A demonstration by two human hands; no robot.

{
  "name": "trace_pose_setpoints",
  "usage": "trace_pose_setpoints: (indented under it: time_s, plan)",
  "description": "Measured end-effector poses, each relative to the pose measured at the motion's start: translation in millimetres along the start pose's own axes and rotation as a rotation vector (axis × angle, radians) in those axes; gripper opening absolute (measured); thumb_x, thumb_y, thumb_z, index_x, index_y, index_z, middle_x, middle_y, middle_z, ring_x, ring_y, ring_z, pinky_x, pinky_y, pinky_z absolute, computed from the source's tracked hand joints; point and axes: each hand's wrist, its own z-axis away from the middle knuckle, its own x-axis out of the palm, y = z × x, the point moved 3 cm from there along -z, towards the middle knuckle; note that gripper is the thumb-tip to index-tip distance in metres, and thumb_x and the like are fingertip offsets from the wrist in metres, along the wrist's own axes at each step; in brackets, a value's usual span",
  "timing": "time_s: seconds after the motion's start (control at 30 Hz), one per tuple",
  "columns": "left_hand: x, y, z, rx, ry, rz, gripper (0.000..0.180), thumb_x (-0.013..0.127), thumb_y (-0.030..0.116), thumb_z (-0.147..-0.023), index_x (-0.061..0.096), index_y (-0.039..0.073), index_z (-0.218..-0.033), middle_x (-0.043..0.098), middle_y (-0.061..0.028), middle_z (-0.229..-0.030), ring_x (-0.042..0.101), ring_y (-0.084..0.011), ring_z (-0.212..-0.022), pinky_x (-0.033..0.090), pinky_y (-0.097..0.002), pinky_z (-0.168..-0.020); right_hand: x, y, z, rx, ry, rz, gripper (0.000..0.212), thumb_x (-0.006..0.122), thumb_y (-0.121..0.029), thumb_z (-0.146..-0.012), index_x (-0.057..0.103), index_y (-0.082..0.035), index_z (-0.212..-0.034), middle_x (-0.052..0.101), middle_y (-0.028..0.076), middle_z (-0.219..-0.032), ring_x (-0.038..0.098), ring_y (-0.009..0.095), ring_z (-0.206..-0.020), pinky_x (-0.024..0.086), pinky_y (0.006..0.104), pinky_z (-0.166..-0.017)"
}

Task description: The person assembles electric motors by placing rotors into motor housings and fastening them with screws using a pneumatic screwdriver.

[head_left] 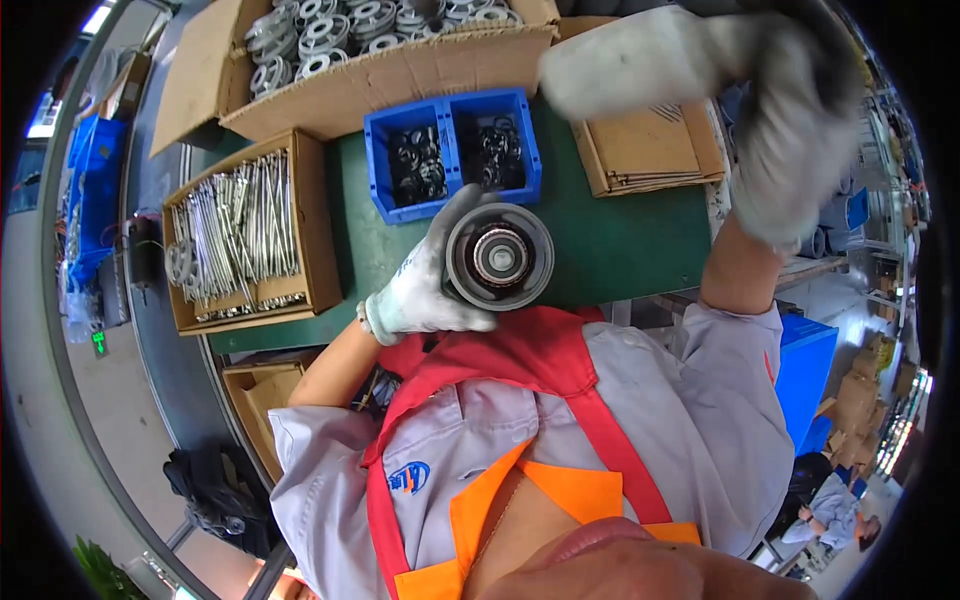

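Observation:
My left hand (425,290), in a white glove with grey fingertips, grips a round metal motor housing (540,255) from its left side. The open end of the housing faces up. Inside it sit a coppery ring and a shaft end with a bearing (500,257). Raised at the upper right is my gloved right hand (790,150), smeared by motion. A pale, rounded, blurred shape (635,60) reaches left from it, beside something dark. Whether that shape is part of the glove or a held thing, I cannot make out.
Beyond the housing, a blue two-part bin (452,155) holds small dark rings. A cardboard box (390,85) of grey metal end caps stands behind it. To the left is a carton (315,230) of long metal rods. A shallow cardboard tray (640,145) lies at right on the green tabletop (600,250).

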Motion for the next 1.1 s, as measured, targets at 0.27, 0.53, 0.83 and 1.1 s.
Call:
trace_pose_setpoints:
  time_s: [0.27, 0.53, 0.83, 1.1]
  plan:
    - [-4.2, -70.4, 18.1, -0.034, 0.246, -0.482, 0.110, 0.090, 0.030, -0.059, 0.030, -0.003, -0.145, 0.045, -0.0235, -0.142, 0.047, -0.0376, -0.130, 0.037, -0.0443, -0.109, 19.1, 208.2, 66.5, 0.136, -0.009, 0.500, 0.033, 0.066, -0.021, -0.089, 0.061, -0.003, -0.117, 0.063, 0.016, -0.101, 0.063, 0.026, -0.090, 0.050, 0.0357, -0.080]
    - [-6.6, -100.5, 12.1, 0.195, 0.453, -0.187, 0.067, 0.074, 0.023, -0.077, 0.045, -0.005, -0.130, 0.059, -0.0227, -0.121, 0.060, -0.0390, -0.109, 0.046, -0.0425, -0.096, 28.8, 157.7, 89.3, 0.138, -0.326, 0.343, 0.069, 0.070, -0.016, -0.085, 0.037, 0.001, -0.143, 0.049, 0.019, -0.136, 0.052, 0.028, -0.119, 0.041, 0.0404, -0.104]
    - [-12.7, -115.9, 11.2, 0.333, 0.444, -0.365, 0.068, 0.076, 0.018, -0.077, 0.046, 0.000, -0.135, 0.057, -0.0200, -0.129, 0.055, -0.0358, -0.119, 0.042, -0.0412, -0.103, 90.2, 108.1, 200.0, 0.718, -0.441, -0.795, 0.122, 0.093, -0.015, -0.057, 0.017, 0.000, -0.151, 0.038, 0.020, -0.149, 0.042, 0.028, -0.136, 0.034, 0.0373, -0.113]
    - [-6.8, -123.4, 15.4, 0.294, 0.536, -0.368, 0.050, 0.054, 0.028, -0.093, 0.048, -0.001, -0.133, 0.057, -0.0207, -0.127, 0.055, -0.0375, -0.117, 0.042, -0.0428, -0.101, 85.1, 116.5, 201.7, 0.719, -0.473, -0.553, 0.109, 0.094, -0.017, -0.058, 0.031, 0.003, -0.145, 0.045, 0.020, -0.143, 0.050, 0.027, -0.128, 0.040, 0.0364, -0.108]
